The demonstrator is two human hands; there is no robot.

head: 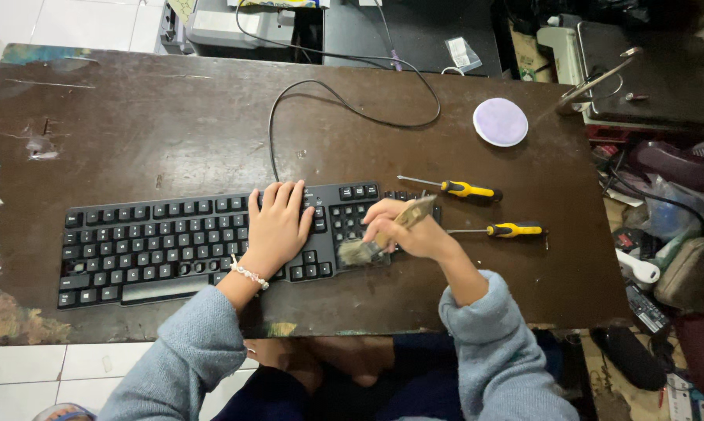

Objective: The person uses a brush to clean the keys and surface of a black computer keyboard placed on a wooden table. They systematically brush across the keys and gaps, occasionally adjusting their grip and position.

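Note:
A black keyboard (pixel 157 242) lies on a dark brown table (pixel 133 132), its cable (pixel 344 101) running off the far edge. My left hand (pixel 276 226) rests flat on the keys right of the middle, fingers spread. My right hand (pixel 402 230) grips a wooden-handled paintbrush (pixel 383 238). The brush's bristles touch the keyboard's right end near the front edge. A beaded bracelet is on my left wrist.
Two yellow-handled screwdrivers (pixel 465 189) (pixel 508 230) lie right of the keyboard. A round pale purple pad (pixel 500 122) sits at the back right. Boxes, cables and clutter crowd the floor past the table's right edge (pixel 664 257). Equipment stands behind the table.

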